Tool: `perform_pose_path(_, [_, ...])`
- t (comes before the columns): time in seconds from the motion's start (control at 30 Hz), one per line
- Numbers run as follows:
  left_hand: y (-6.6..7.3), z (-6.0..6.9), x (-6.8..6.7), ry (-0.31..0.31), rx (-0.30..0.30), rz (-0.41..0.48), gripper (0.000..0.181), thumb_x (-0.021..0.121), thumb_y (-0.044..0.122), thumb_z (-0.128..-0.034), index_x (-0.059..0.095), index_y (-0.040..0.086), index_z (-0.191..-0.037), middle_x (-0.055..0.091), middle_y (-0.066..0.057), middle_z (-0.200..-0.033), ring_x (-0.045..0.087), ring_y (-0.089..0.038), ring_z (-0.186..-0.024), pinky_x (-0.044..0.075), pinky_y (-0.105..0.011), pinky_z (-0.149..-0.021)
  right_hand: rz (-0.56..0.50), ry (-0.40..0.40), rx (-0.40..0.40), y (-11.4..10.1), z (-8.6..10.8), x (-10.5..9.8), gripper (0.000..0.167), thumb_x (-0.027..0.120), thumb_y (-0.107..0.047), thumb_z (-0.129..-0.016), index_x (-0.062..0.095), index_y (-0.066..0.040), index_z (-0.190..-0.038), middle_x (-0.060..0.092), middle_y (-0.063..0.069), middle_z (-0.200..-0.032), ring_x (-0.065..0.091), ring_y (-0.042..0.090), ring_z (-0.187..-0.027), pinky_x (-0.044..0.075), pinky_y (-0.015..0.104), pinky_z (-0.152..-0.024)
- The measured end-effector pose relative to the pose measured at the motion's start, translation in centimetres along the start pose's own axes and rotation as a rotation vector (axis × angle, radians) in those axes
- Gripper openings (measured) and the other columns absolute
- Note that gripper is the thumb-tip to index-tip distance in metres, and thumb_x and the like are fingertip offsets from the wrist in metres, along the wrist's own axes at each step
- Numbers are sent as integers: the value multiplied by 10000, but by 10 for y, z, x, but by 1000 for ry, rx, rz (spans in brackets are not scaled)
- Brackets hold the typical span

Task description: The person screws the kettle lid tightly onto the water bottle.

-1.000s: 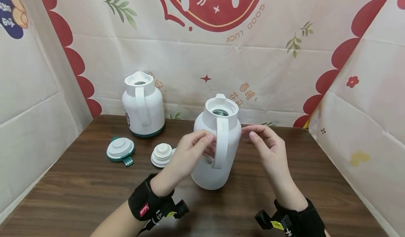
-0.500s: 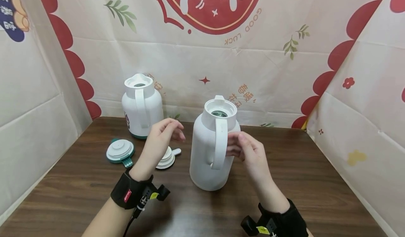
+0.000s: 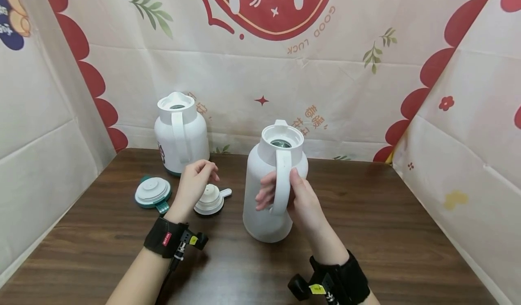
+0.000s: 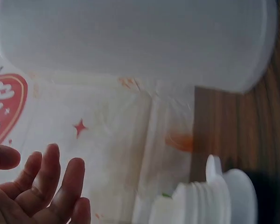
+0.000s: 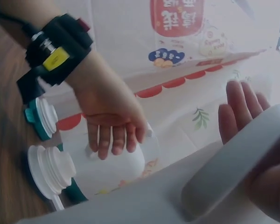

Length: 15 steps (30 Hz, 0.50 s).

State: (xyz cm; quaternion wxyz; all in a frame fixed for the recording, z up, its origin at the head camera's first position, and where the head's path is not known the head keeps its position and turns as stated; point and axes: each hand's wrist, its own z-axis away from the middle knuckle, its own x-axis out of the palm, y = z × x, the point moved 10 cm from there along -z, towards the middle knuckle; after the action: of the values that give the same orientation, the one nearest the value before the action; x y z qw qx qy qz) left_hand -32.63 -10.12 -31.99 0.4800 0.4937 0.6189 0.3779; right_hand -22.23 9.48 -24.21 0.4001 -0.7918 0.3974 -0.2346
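A tall white thermos jug [image 3: 260, 219] stands upright without a lid, its handle [image 3: 282, 183] facing me. My right hand [image 3: 304, 198] is at this handle: the fingers reach through the gap behind it and the thumb lies along its right side. In the right wrist view those fingers [image 5: 240, 105] look fairly straight, not wrapped tight. My left hand [image 3: 193, 183] hovers with loosely bent fingers and holds nothing. It is above and beside a white stopper [image 3: 209, 200] with a small tab. The left wrist view shows its relaxed fingers [image 4: 67, 186] apart from the jug.
A shorter white jug [image 3: 187, 137] with a green base stands uncovered at the back left. In front of it lies a white and green lid [image 3: 153, 192]. The wooden table [image 3: 390, 232] is bounded by printed cloth walls [image 3: 236, 78] at the back and sides.
My left hand has left the tall jug's handle and moved left. My right hand has come in from the right, its fingers passing through the handle. The jug stays in place.
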Motion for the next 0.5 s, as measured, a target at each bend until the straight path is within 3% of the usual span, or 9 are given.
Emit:
perform_pose_path(0.17, [-10,-2,-5,31,-14,-16,263,481,164,-985,643,-20,-890,646,-127,-735,638,-332,-759,514,-432,-749,-48,-100,1,1,0,8,618,66,-380,-1049,563,-39,-911,626,61,-752,619,187,-626,529,342,-597])
perform_pose_path(0.27, [-13,-3,-6,37,-22,-24,263,479,163,-982,644,-18,-887,643,-122,-725,637,-336,-751,514,-425,-741,-77,-153,14,2,0,12,634,36,-405,-1035,491,-7,-843,541,100,-651,557,215,-552,498,362,-550])
perform_pose_path(0.5, [-18,-2,-8,38,-36,-62,264,477,169,-982,641,-11,-879,646,-118,-720,644,-283,-718,514,-407,-738,-181,-280,63,7,0,21,606,-14,-450,-1006,391,-47,-801,357,78,-595,365,220,-473,367,325,-480])
